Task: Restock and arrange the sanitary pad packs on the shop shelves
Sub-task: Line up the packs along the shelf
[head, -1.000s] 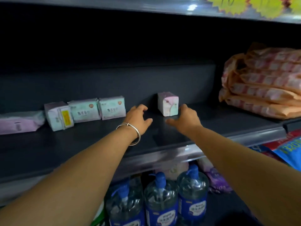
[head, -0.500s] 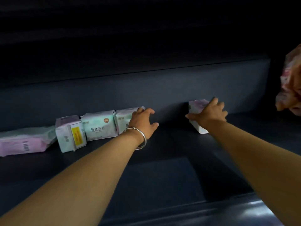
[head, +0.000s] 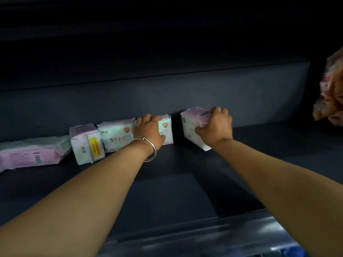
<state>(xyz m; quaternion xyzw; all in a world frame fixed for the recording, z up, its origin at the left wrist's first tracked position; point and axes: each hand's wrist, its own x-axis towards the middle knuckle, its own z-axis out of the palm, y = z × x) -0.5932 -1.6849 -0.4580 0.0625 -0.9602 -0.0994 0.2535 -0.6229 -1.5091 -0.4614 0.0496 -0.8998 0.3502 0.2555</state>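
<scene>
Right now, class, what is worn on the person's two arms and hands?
Both forearms are bare, with no sleeves or gloves in view. The left hand has a thin silver bangle round its wrist, seemingly two slim loops. The right hand and its wrist carry nothing.

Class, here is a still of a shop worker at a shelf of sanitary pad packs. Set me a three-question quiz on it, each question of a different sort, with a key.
1. True or false: the left hand rests on the rightmost green pack of the row.
2. Which pack does the right hand grip? A) the pack with the yellow label B) the lone pink pack C) the long pink pack lying flat
3. Fill in: the wrist with a silver bangle is the ___ one.

Key: 1 true; 2 B; 3 left.
</scene>
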